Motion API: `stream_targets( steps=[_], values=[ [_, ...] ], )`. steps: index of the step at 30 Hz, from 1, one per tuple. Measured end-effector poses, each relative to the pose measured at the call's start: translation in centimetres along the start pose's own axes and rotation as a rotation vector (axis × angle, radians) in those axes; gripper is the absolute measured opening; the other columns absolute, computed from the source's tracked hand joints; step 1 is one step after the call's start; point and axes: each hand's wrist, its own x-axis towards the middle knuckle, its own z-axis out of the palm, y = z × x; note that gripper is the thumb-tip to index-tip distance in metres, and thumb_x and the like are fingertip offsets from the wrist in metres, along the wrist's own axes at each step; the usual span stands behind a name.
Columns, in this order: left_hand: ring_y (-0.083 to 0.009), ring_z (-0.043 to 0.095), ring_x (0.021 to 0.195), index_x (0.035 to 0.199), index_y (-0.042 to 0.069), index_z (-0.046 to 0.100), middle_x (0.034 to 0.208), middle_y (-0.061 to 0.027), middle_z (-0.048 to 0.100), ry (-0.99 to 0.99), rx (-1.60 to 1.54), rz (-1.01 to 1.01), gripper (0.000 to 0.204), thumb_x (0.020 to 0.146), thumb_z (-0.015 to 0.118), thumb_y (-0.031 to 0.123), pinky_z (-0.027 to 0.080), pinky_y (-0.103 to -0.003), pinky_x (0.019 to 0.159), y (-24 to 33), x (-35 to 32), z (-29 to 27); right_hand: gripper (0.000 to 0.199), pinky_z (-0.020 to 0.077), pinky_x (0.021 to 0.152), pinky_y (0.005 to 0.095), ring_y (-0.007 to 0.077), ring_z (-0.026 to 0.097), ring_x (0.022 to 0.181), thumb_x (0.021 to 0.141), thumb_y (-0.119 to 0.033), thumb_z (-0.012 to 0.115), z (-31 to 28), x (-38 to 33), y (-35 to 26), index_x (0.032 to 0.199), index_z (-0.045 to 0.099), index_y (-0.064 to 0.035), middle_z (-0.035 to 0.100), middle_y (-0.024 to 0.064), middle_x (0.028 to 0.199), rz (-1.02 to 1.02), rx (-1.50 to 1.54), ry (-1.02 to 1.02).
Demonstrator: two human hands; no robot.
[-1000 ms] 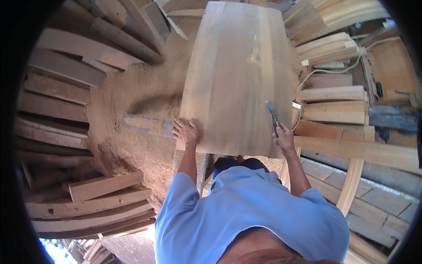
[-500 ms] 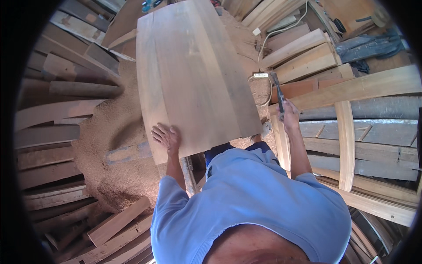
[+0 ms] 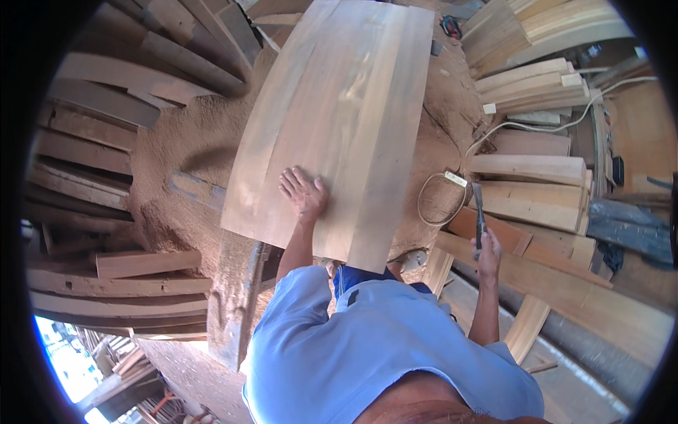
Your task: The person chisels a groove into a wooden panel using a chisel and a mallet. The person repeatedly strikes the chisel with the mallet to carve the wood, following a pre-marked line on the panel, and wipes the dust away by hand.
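Observation:
A wide wooden panel [image 3: 332, 127] of joined boards, pale and reddish-brown in strips, stretches away in front of my body. My left hand [image 3: 302, 193] lies flat on its near part, fingers spread. To the right of the panel, apart from it, my right hand [image 3: 487, 253] is wrapped round the dark handle of a chisel [image 3: 479, 208]. The flat metal blade points up and away from me. What supports the panel is mostly hidden beneath it.
Sawdust [image 3: 176, 145] covers the floor on both sides. A white power strip [image 3: 455, 179] with a looped cable lies near the chisel. Stacked boards [image 3: 530, 169] stand at the right, more planks [image 3: 92, 141] at the left. A long beam [image 3: 565, 283] crosses the lower right.
The view has turned, so the panel now slants the other way. My left hand has shifted from the panel's near left corner toward its middle. The chisel stays in my right hand.

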Motion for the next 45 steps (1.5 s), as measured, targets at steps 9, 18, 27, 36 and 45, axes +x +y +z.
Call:
stream_targets(
  steps=[9,18,27,36,45],
  values=[
    [-0.0475,0.012,0.154,0.16,0.0,0.023,0.165,-0.0309,0.019,-0.077,-0.016,-0.073,0.084,0.095,0.048,0.047,0.007,-0.059,0.125,1.2,0.7,-0.7,0.03,0.0377,0.045,0.0202,0.003,0.047,0.053,0.103,-0.021,0.055,-0.3,9.2,-3.1,0.127,0.057,-0.0031,0.059,0.0006,0.079,0.031,0.002,-0.077],
    [-0.0538,0.019,0.15,0.157,0.0,0.031,0.159,-0.0362,0.026,0.06,0.047,-0.177,0.083,0.092,0.048,0.049,0.013,-0.064,0.122,0.3,5.4,1.8,0.044,0.045,0.054,0.0195,0.004,0.052,0.061,0.102,-0.017,0.055,11.6,15.2,-9.8,0.143,0.052,0.0007,0.064,0.0017,0.086,-0.102,-0.152,-0.448],
    [-0.0544,0.019,0.149,0.151,-0.011,0.031,0.158,-0.0366,0.027,0.158,0.047,-0.286,0.085,0.092,0.049,0.047,0.012,-0.061,0.123,5.7,21.8,5.4,0.051,0.0497,0.064,0.0229,0.007,0.056,0.071,0.1,-0.014,0.056,16.8,24.6,-12.2,0.145,0.046,0.007,0.066,0.0063,0.096,-0.2,-0.253,-0.634],
    [-0.0438,0.019,0.154,0.155,-0.005,0.032,0.163,-0.0262,0.028,-0.062,-0.106,0.038,0.077,0.097,0.046,0.044,0.011,-0.055,0.126,17.9,22.6,4.1,0.049,0.0511,0.065,0.0246,0.0089,0.058,0.073,0.099,-0.014,0.056,25.8,29.9,-11.9,0.145,0.047,0.003,0.065,0.006,0.099,-0.185,-0.465,-0.639],
    [-0.0476,0.019,0.153,0.158,0.004,0.033,0.163,-0.0288,0.027,-0.076,-0.184,-0.2,0.078,0.094,0.053,0.044,0.013,-0.06,0.124,18.5,9.0,0.9,0.051,0.0512,0.059,0.028,0.011,0.06,0.064,0.094,-0.017,0.063,29.5,35.5,-11.5,0.14,0.052,0.0022,0.058,0.0015,0.086,-0.205,-0.56,-0.716]
  ],
)
